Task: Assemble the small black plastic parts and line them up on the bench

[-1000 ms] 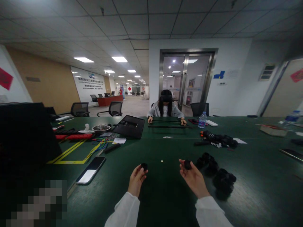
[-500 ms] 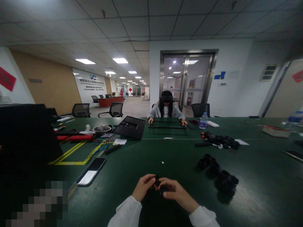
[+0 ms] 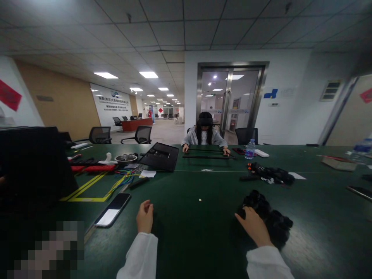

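Hands (image 3: 144,217) (image 3: 254,228) well apart, left half-curled, right part-spread at black parts (image 3: 279,224), holds unclear, broad green tabletop (image 3: 200,232) between

Black parts (image 3: 277,223) — rounded, bunched together, lying on green tabletop (image 3: 192,236)

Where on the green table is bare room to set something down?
Between left hand and right hand, the table is bare except a scrap. Another free patch lies between the black parts and the slab at right. Crowded: around the cables, and beside the right hand.
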{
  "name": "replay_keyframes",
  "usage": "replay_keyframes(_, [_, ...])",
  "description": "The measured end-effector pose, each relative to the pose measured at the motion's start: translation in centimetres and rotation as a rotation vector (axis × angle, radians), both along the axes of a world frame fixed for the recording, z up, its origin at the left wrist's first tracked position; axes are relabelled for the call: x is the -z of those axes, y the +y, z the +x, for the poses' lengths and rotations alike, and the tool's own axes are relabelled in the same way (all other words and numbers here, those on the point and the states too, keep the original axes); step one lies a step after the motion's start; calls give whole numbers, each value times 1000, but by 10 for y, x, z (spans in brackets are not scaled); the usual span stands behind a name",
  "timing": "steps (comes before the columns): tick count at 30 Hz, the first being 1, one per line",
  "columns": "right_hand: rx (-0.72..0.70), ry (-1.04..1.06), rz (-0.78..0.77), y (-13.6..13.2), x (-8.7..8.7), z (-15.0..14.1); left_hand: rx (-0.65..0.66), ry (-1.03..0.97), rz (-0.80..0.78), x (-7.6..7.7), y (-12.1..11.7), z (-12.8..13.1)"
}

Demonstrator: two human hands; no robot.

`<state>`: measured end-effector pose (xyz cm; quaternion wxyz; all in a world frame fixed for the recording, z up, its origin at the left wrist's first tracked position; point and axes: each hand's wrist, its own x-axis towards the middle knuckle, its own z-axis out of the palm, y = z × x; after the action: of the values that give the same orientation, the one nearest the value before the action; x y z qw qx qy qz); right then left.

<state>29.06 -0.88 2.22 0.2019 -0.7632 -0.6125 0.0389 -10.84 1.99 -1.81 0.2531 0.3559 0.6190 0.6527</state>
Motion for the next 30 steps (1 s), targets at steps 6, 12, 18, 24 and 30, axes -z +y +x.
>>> replay_keyframes(6, [80,96,-165,-3,-8,13,-102,-62,54,2,6,-12])
replay_keyframes(12, [147,37,304,-2,-12,14,-186,-274,49,3,9,-22])
replay_keyframes(18, [85,-17,515,4,0,13,-183,-362,68,1,7,-19])
replay_keyframes(24, [85,-39,278,10,15,15,-147,-393,70,0,5,-13])
replay_keyframes(30, [96,-105,301,9,14,16,-142,-419,80,0,5,-12])
